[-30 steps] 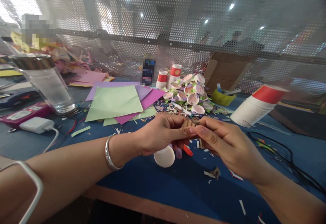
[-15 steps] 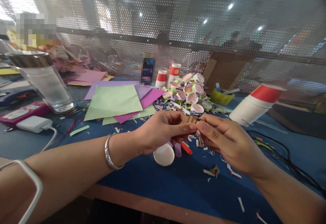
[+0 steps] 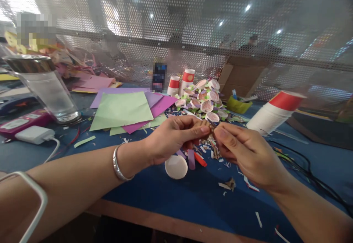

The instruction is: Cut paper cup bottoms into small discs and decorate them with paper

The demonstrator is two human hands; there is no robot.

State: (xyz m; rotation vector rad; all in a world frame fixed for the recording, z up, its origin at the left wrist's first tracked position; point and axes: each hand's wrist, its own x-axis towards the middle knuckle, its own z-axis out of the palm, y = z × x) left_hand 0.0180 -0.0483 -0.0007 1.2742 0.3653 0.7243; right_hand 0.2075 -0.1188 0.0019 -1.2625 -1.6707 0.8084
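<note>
My left hand (image 3: 173,138) and my right hand (image 3: 242,152) meet above the blue table (image 3: 193,199), and both pinch a small brown corrugated paper piece (image 3: 207,126) between thumb and fingers. Most of the piece is hidden by my fingers. A silver bangle (image 3: 118,164) is on my left wrist. Under my left hand lie a small white round cup base (image 3: 175,166) and red and purple paper strips (image 3: 196,159).
Green, purple and pink paper sheets (image 3: 124,110) lie at the left centre. A heap of decorated cup discs (image 3: 205,101) sits behind my hands. A paper cup stack (image 3: 274,112) lies tipped at right, a glass (image 3: 46,88) stands at left. Black cables (image 3: 309,169) run along the right.
Both hands have kept their pinch on the brown piece and shifted slightly up and left in view. My right fingers have drawn a little closer to the left ones.
</note>
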